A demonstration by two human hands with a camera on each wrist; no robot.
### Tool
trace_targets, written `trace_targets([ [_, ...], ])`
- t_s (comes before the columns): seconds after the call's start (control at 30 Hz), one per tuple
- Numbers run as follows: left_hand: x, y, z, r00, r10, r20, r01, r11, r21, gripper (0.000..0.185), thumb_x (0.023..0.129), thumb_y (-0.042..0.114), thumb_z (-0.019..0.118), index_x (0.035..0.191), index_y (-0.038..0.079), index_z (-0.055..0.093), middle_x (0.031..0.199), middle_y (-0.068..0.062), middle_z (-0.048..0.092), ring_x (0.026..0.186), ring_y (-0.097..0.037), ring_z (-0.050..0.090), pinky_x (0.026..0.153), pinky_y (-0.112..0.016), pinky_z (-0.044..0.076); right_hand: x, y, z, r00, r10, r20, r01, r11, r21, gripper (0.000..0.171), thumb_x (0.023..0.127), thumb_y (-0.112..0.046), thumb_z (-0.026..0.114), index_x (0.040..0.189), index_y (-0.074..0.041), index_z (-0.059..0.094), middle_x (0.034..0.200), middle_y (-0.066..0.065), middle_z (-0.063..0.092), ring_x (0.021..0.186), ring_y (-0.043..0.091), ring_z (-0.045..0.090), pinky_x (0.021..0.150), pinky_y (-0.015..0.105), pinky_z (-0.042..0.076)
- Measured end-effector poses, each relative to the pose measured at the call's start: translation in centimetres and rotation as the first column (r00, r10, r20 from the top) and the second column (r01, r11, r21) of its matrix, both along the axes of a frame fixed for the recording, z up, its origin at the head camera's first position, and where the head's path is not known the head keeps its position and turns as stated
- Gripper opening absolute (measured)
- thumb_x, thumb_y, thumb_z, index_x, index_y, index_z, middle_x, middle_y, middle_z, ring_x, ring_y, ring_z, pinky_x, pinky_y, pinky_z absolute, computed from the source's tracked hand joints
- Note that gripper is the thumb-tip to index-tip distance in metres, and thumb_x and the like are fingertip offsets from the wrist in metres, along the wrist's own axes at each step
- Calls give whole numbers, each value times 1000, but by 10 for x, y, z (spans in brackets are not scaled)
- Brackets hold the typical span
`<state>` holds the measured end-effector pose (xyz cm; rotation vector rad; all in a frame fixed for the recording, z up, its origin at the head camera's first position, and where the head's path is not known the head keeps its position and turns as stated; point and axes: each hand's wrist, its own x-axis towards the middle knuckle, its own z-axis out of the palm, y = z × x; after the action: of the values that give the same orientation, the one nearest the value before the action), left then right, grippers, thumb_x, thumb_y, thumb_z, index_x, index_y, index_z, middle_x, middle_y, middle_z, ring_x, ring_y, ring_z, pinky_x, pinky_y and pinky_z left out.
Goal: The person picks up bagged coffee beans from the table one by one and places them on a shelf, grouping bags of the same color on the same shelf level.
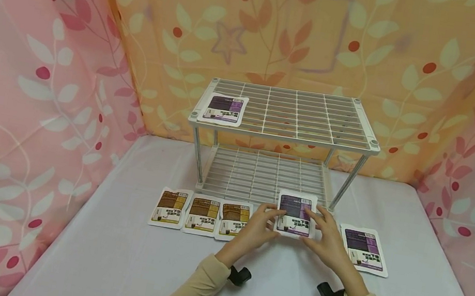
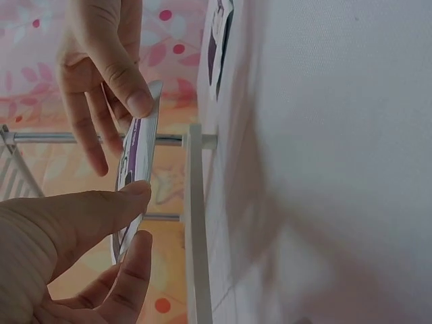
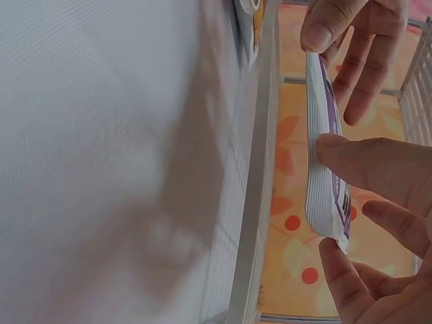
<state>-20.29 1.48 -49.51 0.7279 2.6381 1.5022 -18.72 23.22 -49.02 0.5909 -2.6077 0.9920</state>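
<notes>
Purple pouch (image 1: 295,214) lifted before the wire rack (image 1: 284,134)

Left hand (image 1: 254,229) and right hand (image 1: 329,239) pinch its side edges (thumbs in front), keeping it flat.

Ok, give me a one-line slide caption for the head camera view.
Both hands, left hand and right hand, hold a purple pouch in front of a white wire rack.
</notes>
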Motion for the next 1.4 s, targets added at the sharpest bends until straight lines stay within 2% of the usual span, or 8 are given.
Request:
trace_targets([
  [0.1, -1, -3, 1, 1000, -13, -16, 13, 1000, 13, 57, 76, -2, 72, 130, 7, 53, 135, -17, 39, 97, -21, 57, 77, -23, 54, -1, -2, 1, 1000, 9, -3, -9, 1000, -6, 72, 66, -4, 81, 131, -3, 50, 139, 32, 31, 93, 37, 57, 73, 47, 51],
  [0.37, -2, -10, 2, 1000, -12, -25, 12, 1000, 11, 57, 77, -2, 71, 130, 8, 53, 136, -15, 38, 99, -21, 57, 77, -20, 53, -2, -8, 4, 999, 21, -32, -21, 1000, -16, 72, 66, -3, 81, 132, -2, 49, 139, 31, 31, 92, 35, 57, 73, 45, 51],
  [0.63, -2, -19, 6, 999, -9, -45, 10, 1000, 16, 56, 79, -2, 70, 131, 9, 53, 137, -14, 37, 101, -23, 56, 79, -27, 54, -6, -16, 8, 997, 26, -67, -28, 999, -33, 71, 65, -3, 82, 130, -3, 52, 139, 31, 32, 89, 34, 56, 71, 44, 50],
  [0.97, -4, -29, 10, 994, 32, -105, -28, 999, 46, 61, 76, -5, 71, 132, 4, 50, 136, -17, 39, 99, -24, 58, 80, -23, 53, -11, -27, 12, 990, 45, -137, -54, 996, -63, 70, 64, 1, 82, 127, -1, 53, 138, 31, 33, 91, 36, 57, 71, 48, 52],
  [1.23, -3, -37, 15, 985, 55, -165, -44, 997, 67, 64, 74, -4, 73, 133, 4, 49, 136, -16, 39, 99, -24, 57, 78, -26, 54, -13, -38, 21, 987, 39, -155, -49, 997, -65, 68, 64, -1, 82, 126, -4, 56, 140, 28, 34, 87, 29, 55, 71, 40, 48],
  [1.4, -4, -42, 17, 978, 63, -197, -52, 997, 65, 64, 76, -2, 73, 134, 5, 48, 137, -17, 38, 100, -22, 56, 78, -26, 53, -16, -43, 25, 987, 45, -156, -54, 997, -52, 68, 65, -3, 82, 127, -6, 56, 141, 26, 33, 90, 27, 53, 73, 41, 46],
])
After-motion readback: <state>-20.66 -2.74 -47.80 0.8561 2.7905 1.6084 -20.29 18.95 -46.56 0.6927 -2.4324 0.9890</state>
